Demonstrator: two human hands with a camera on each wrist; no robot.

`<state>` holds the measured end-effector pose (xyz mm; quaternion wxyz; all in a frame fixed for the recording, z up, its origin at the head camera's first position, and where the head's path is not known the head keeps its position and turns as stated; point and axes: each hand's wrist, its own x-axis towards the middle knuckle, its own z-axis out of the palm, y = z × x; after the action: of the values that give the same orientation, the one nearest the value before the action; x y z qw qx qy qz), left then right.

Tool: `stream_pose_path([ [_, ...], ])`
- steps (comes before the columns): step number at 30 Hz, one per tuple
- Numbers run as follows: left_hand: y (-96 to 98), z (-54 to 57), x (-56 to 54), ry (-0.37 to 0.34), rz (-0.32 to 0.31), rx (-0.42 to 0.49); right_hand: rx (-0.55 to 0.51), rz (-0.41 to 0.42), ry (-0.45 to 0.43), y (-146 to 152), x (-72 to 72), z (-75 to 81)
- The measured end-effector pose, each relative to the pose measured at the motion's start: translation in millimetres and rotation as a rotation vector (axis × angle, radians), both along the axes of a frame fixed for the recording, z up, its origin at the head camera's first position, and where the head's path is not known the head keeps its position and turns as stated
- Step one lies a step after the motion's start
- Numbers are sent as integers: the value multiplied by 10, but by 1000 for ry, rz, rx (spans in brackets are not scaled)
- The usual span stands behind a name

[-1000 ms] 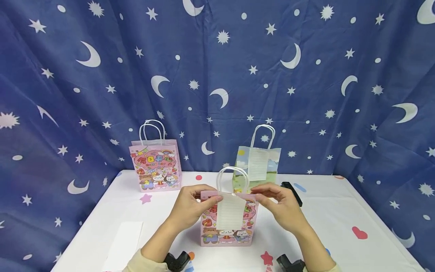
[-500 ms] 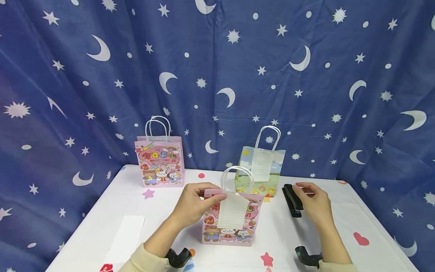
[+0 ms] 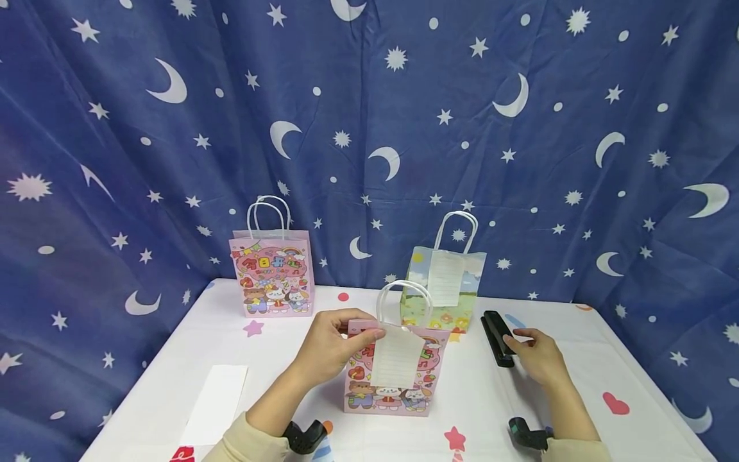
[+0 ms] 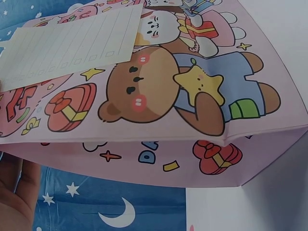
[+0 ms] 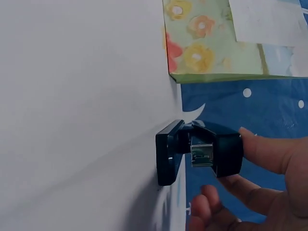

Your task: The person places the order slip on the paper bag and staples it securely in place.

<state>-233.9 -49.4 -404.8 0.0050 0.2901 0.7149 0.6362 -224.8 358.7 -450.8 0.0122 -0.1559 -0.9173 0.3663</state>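
Note:
A pink paper bag (image 3: 432,378) with cartoon animals and white rope handles stands upright in front of me. A lined paper slip (image 3: 396,359) hangs at its top edge, over the printed front. My left hand (image 3: 333,346) pinches the bag's upper left rim between thumb and fingers. In the left wrist view the bag's front and the slip (image 4: 72,45) fill much of the frame. To the right, my right hand (image 3: 538,359) grips the near end of a black stapler (image 3: 496,333). The right wrist view shows thumb and index finger on the stapler's upper arm (image 5: 228,151).
Another pink bag (image 3: 274,273) stands at the back left. A green and blue bag (image 3: 412,314) with its own lined slip (image 3: 444,279) is at the back, beside the stapler. White paper (image 3: 216,401) lies at front left. A starry blue curtain (image 3: 312,154) hangs behind the table.
My right hand has let go of the bag's upper right side, moved right and taken hold of the stapler. My left hand has stayed on the bag. The head view has shifted slightly.

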Motion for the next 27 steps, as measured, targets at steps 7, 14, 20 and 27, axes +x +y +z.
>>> stream_pose_path([
  [7, 19, 43, -14, 2, 3, -6, -74, 3, -23, -17, -38, -13],
  [14, 21, 61, -30, 9, 9, -12, -150, 19, -62, -116, -102, -21],
  [20, 12, 30, -35, 10, 19, -22, -183, 6, -72, -101, -137, -72],
  [27, 17, -21, -15, 1, 10, -24, -397, -57, -45, -15, -92, -115],
])
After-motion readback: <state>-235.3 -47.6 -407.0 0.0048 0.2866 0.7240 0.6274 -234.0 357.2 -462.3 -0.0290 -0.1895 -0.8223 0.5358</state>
